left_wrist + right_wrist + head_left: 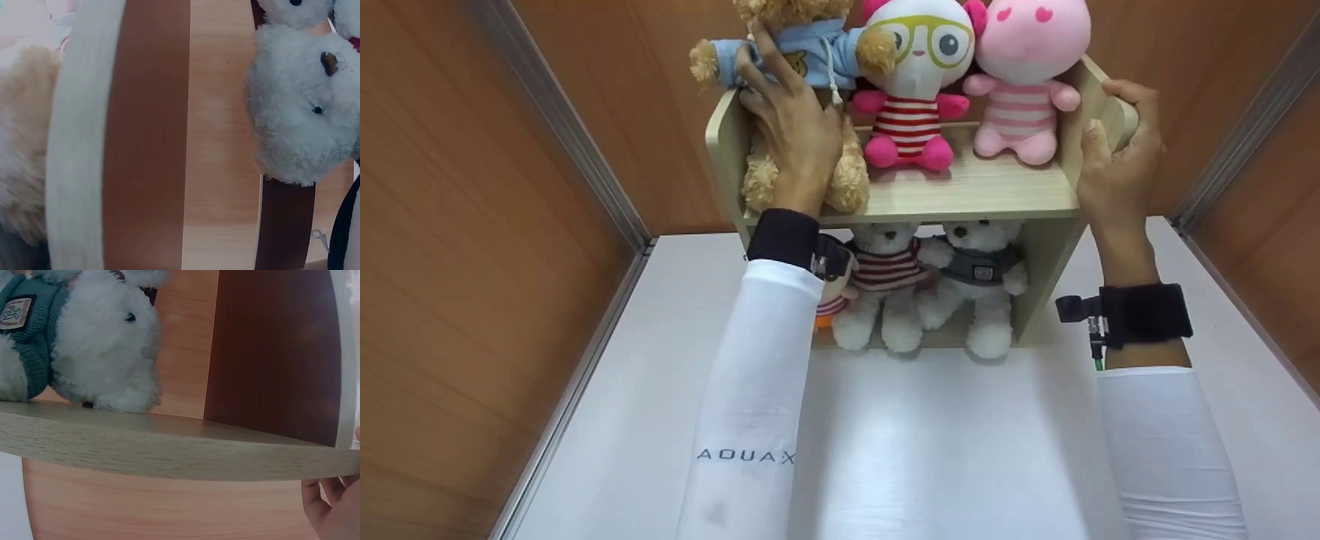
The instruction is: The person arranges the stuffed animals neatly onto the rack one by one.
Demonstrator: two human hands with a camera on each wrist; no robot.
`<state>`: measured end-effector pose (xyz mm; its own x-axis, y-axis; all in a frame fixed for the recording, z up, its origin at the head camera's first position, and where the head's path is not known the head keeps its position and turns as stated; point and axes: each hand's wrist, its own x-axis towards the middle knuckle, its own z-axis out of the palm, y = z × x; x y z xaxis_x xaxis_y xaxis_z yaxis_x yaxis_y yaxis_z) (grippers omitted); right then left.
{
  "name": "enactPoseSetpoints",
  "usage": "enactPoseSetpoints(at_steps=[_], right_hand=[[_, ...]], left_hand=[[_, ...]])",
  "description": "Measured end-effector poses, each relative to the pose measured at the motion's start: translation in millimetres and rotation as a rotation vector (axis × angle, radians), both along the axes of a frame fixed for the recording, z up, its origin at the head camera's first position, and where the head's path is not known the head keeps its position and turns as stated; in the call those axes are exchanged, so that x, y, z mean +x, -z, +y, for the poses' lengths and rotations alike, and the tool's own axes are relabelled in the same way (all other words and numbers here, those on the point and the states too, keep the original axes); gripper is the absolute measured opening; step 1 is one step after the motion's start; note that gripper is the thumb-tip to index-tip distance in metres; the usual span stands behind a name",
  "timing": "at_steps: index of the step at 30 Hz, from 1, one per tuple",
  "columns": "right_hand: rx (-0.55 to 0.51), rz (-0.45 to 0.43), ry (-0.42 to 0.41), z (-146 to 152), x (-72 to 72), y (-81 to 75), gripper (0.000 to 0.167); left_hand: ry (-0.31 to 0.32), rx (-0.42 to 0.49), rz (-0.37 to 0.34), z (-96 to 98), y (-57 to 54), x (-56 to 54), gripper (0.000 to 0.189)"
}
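On the left of the upper shelf sits a brown teddy bear (847, 169) in a light blue hoodie, its head cut off by the frame. My left hand (799, 124) lies over its front, fingers spread and pressing on the hoodie. My right hand (1129, 157) grips the right side panel of the small wooden shelf (967, 196), thumb on the front and fingers round the outer edge. In the right wrist view, fingers (315, 500) show beside the panel. The left wrist view shows tan fur (25, 140) by a shelf board, the hand out of sight.
Beside the teddy sit a panda doll (915, 127) with yellow glasses and a pink plush (1027, 120). Below are a white bear in a striped shirt (889, 270), a white bear in grey (982, 270) and a partly hidden doll (834, 296). Wooden walls (472, 225) enclose the white table (945, 435).
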<state>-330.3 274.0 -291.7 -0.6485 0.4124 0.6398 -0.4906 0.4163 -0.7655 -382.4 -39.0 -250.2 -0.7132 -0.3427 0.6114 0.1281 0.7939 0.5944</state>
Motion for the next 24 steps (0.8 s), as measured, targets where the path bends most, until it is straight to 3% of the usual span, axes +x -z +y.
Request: enactPoseSetpoints(at_steps=[12, 18, 24], right_hand=[[-0.032, 0.005, -0.095, 14, -20.2, 8.2, 0.042], [-0.034, -0.019, -0.066, 15, -16.9, 5.4, 0.041], [-0.017, -0.019, -0.055, 10, -13.6, 4.1, 0.041]], left_hand=[[-0.104, -0.050, -0.052, 11.7, -1.4, 6.0, 0.106], [-0.076, -0.051, -0.113, 13.3, -4.9, 4.7, 0.108], [-0.097, -0.089, -0.187, 10.2, -7.7, 10.2, 0.111]])
